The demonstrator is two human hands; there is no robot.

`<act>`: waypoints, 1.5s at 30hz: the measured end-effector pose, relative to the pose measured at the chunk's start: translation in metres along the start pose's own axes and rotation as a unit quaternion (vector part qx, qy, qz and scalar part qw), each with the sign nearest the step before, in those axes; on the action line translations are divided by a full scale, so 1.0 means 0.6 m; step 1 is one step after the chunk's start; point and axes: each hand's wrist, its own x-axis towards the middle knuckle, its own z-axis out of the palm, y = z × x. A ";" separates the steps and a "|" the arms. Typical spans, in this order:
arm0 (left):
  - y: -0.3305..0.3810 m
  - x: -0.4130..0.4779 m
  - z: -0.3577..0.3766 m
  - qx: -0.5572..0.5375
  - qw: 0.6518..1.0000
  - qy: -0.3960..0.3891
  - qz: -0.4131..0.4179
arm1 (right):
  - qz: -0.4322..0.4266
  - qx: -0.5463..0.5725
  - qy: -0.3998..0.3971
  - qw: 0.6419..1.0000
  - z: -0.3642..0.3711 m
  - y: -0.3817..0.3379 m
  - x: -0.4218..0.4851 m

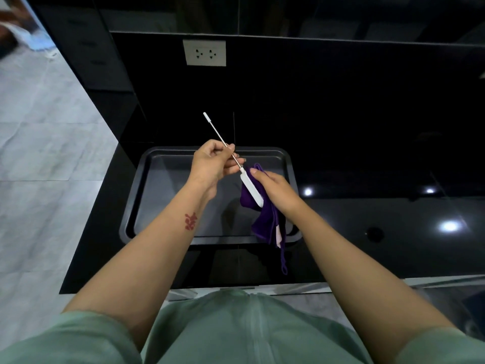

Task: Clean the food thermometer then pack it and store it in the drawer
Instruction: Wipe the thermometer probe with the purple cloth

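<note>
The food thermometer (251,189) is a thin metal probe with a white flat handle and a small white cap on its far tip. My left hand (214,161) pinches the metal probe at its middle, holding it slanted over the black tray (147,164). My right hand (273,186) grips a purple cloth (263,222) and holds it against the white handle. The cloth hangs down over the tray's near rim, with a loop dangling below.
The tray sits on a glossy black counter (367,232). A white double wall socket (204,53) is on the black back wall. Grey tiled floor (39,153) lies to the left of the counter. Ceiling lights reflect on the counter at the right.
</note>
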 end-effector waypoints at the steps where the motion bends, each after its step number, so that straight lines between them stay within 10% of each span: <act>1: 0.003 0.001 -0.002 -0.014 1.000 -0.004 -0.006 | 0.001 0.008 0.001 1.000 -0.002 -0.001 -0.001; 13: 0.017 0.017 -0.044 -0.125 0.991 -0.028 -0.049 | 0.015 0.059 -0.002 0.998 -0.008 0.004 -0.001; 45: 0.000 -0.005 0.005 0.067 0.996 0.064 0.004 | -0.109 -0.177 0.055 0.976 -0.004 0.014 0.010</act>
